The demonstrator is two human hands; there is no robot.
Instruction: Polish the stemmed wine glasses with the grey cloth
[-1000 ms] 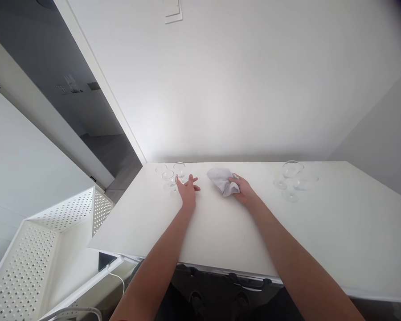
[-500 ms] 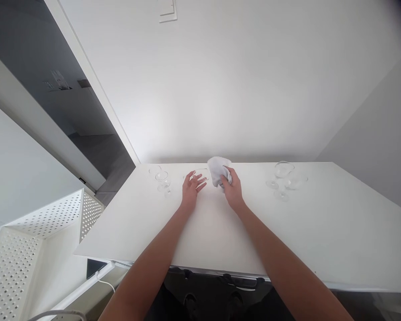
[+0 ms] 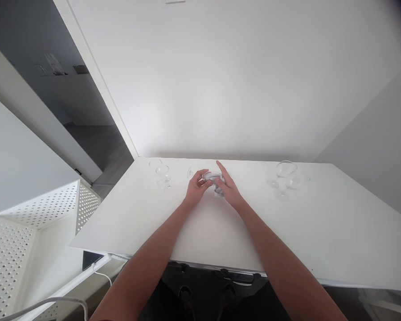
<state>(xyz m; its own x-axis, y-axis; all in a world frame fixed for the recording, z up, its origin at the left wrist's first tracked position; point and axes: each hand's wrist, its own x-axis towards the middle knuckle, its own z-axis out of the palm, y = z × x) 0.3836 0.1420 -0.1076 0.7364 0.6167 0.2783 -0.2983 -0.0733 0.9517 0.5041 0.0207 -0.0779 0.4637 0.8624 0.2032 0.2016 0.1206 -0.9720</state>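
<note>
My left hand [image 3: 195,189] is closed around the bowl of a clear stemmed glass [image 3: 190,172], which lies sideways with its foot out to the left. My right hand [image 3: 231,191] presses a white cloth [image 3: 215,174] at the bowl's mouth, its thumb on the cloth and its fingers pointing up and away. Part of the cloth seems to be inside the bowl, and a fold hangs below. Fingers and cloth hide much of the bowl.
Several clear stemmed glasses [image 3: 162,170] stand at the left of the white table [image 3: 214,232], and several more glasses [image 3: 286,169] at the right. A plain wall [image 3: 220,89] rises behind the table's far edge. White perforated panels [image 3: 43,205] are at the lower left.
My right hand has moved left and brought the cloth to the glass's mouth. My left hand has gone from spread fingers to a grip around the bowl. The view has tilted slightly down.
</note>
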